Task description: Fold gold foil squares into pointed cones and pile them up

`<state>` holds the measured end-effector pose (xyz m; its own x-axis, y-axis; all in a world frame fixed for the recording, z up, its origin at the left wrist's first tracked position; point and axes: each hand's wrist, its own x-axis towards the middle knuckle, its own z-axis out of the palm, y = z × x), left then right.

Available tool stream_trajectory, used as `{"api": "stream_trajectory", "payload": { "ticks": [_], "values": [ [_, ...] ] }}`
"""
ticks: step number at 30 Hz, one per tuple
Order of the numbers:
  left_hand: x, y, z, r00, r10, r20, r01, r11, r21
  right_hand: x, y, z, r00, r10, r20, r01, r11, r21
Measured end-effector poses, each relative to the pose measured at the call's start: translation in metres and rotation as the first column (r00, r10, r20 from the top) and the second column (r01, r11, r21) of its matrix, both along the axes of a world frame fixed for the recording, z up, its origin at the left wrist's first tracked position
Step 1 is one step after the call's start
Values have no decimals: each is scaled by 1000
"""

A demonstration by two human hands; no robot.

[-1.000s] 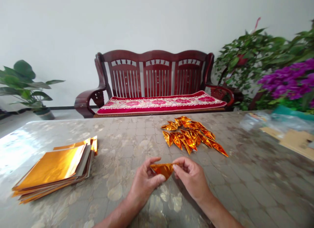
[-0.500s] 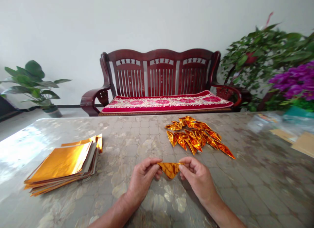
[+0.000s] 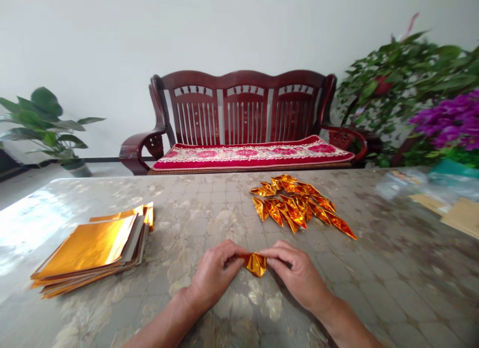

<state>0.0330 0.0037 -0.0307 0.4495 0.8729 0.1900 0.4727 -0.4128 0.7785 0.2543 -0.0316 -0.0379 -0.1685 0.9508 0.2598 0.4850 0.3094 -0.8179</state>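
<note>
1. Foil piece [image 3: 256, 264], gold and shiny, folded small, held low over the table [image 3: 392, 273] between our two hands. We can't tell if it touches the table.
2. Left hand [image 3: 213, 275] and right hand [image 3: 299, 275] meet at the piece from either side. On both, the fingers [image 3: 279, 249] are closed and pinching its ends, with no gap showing. The thumbs are mostly hidden from this view.
3. Folded pieces [image 3: 295, 205], gold and pointed, lie in a loose overlapping pile on the table, straight ahead and apart from the hands.
4. Foil sheets [image 3: 90, 250] sit in a squared-off stack on the left of the table, well away from the left hand.
5. Plastic bag [image 3: 400, 184] and cardboard [image 3: 462, 215] lie at the far right of the table. Behind the table we see a wooden bench [image 3: 243, 106] with a red cushion [image 3: 250, 153].
6. Risk, our call: the thin foil could tear at the pinched ends if the pull gets too hard.
7. Risk: the slick foil could slip from the fingers and spring partly open if the pinch loosens.
8. Risk: a careless reach forward could knock the loose pile out of place.
</note>
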Motion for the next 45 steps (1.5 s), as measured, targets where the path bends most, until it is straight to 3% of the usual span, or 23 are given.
{"api": "stream_trajectory", "payload": {
  "ticks": [7,16,25,37,45],
  "values": [
    [1,-1,-2,1000,15,-19,-15,1000,-4,7,1,3,992,24,127,-25,1000,5],
    [-1,-1,-8,999,10,51,-12,999,31,13,-1,5,947,66,314,-121,980,156],
    [-2,0,-10,996,50,74,-53,997,48,13,-1,6,959,49,279,-107,974,200],
    [-4,-4,-7,998,-51,26,47,991,129,11,-4,11,943,29,331,-84,985,152],
    [-5,-4,-7,996,-73,-55,81,980,182,15,-4,10,893,75,444,-192,955,226]
  ]
}}
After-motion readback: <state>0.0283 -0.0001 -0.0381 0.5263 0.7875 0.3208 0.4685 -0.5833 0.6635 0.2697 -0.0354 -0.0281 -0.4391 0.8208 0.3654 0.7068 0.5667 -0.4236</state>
